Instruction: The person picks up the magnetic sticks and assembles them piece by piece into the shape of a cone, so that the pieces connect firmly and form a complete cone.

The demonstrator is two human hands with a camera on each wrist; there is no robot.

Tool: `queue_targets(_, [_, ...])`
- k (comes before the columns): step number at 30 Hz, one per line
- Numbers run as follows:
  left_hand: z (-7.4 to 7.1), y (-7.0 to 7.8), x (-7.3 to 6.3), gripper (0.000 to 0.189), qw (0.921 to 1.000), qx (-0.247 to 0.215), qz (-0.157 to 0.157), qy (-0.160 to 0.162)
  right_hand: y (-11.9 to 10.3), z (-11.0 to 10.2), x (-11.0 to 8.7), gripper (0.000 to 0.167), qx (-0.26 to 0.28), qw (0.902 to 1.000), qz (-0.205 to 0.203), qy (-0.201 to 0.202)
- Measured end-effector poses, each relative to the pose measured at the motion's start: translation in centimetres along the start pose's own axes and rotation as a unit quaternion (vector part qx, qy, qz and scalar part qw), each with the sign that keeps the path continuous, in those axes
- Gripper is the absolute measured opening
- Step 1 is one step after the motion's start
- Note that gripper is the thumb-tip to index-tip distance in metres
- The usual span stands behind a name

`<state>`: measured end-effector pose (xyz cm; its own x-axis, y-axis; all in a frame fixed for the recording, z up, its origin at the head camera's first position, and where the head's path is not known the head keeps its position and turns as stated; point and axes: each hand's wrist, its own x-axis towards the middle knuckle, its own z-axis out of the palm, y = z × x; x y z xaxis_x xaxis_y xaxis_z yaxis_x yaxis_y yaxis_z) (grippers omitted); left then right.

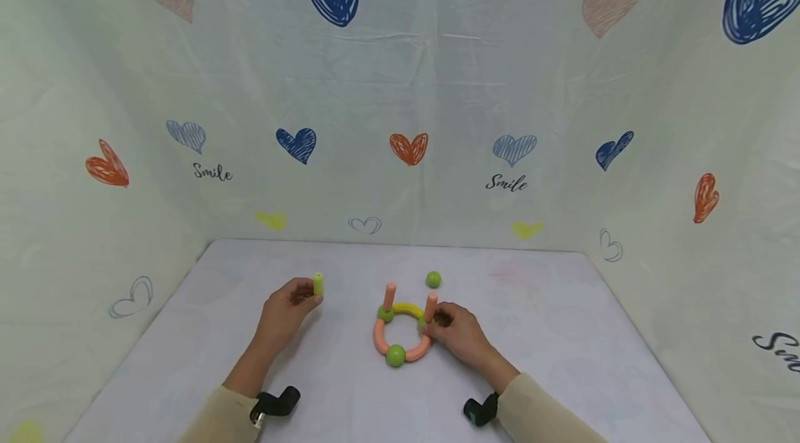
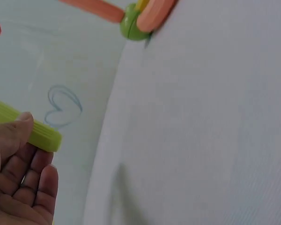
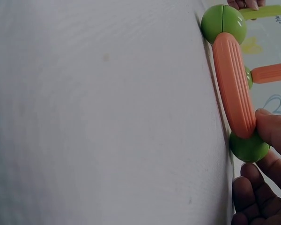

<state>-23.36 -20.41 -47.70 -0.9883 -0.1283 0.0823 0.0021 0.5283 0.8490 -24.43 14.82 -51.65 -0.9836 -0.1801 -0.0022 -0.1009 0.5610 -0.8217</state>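
My left hand (image 1: 284,311) pinches a yellow-green ridged stick (image 1: 318,284), held upright above the table and left of a ring. In the left wrist view the thumb presses along that stick (image 2: 44,136), the other fingers loosely curled below. Curved orange pieces (image 3: 234,84) and a yellow curved piece (image 1: 407,308) join green balls (image 1: 396,355) into the ring. Two orange sticks stand up from it, a left one (image 1: 389,296) and a right one (image 1: 430,307). My right hand (image 1: 461,333) pinches the right-hand green ball (image 3: 249,147), partly covering it, at the right stick's foot.
A loose green ball (image 1: 433,280) lies behind the ring on the white table (image 1: 350,401). The table's far edge meets a pale curtain (image 1: 450,207) printed with hearts. Black wrist cameras (image 1: 280,401) sit on both wrists, near the sleeve cuffs.
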Motion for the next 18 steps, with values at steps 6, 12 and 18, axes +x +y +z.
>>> queue_targets(6, [2.7,2.5,-2.1,0.028,0.9994,-0.028,0.013,-0.012,0.2,0.1,-0.1,0.026,-0.008,0.9999,-0.011,0.003])
queue_targets(12, [5.8,4.0,-4.1,0.024,0.9990,-0.021,0.023,-0.032,0.1,0.1,-0.2,0.026,-0.004,0.9999,-0.012,0.007])
queue_targets(18, [7.9,4.3,-5.2,0.025,0.9961,-0.035,0.040,-0.070,0.0,0.2,-0.2,0.024,-0.002,1.0000,-0.003,0.009])
